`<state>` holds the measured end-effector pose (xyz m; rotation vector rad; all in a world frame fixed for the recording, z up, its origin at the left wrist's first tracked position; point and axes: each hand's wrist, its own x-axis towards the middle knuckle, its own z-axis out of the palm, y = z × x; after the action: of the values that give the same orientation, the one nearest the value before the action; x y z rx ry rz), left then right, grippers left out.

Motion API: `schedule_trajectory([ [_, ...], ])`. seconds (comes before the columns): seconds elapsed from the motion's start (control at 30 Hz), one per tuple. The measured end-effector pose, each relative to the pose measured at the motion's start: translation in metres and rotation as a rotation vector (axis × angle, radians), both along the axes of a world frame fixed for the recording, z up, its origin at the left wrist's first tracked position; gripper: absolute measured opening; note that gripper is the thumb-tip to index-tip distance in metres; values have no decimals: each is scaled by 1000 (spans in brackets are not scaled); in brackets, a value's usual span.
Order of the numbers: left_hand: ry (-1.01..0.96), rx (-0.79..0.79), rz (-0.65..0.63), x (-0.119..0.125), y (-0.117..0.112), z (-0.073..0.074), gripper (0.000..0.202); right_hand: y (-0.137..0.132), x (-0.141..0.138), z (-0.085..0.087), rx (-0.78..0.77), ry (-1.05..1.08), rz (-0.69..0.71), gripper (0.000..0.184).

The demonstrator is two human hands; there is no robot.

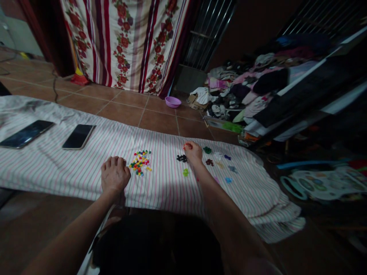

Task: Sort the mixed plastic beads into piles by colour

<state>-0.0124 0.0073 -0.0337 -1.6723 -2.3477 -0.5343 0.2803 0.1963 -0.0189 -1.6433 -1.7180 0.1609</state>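
Observation:
My left hand (114,174) rests knuckles-up on a striped cloth (160,183), its fingers curled under, just left of a heap of small mixed-colour beads (140,162). My right hand (193,151) reaches further out with fingers pinched over a small red cluster of beads (187,145). Around the right hand lie little sorted piles: black (181,157), dark green (207,150), light green (185,172), dark red (209,162), purple (227,157) and blue (228,179).
Two dark phones (78,136) (26,133) lie on the cloth at the left. Beyond it is tiled floor with a purple bowl (173,101), a floral curtain (129,42) and a heap of clothes (246,91) at the right. A round toy (323,185) sits at far right.

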Motion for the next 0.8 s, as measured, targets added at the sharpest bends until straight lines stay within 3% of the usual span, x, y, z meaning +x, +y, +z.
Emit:
schedule_trajectory([
  [0.2,13,-7,0,1,0,1,21,18,18,-3,-63,-73,-68,21],
  [0.47,6,-20,8,2,1,2,21,35,8,-1,-168,-180,-52,26],
  [0.8,3,-10,6,2,1,2,19,42,0,-7,-156,-400,-19,27],
])
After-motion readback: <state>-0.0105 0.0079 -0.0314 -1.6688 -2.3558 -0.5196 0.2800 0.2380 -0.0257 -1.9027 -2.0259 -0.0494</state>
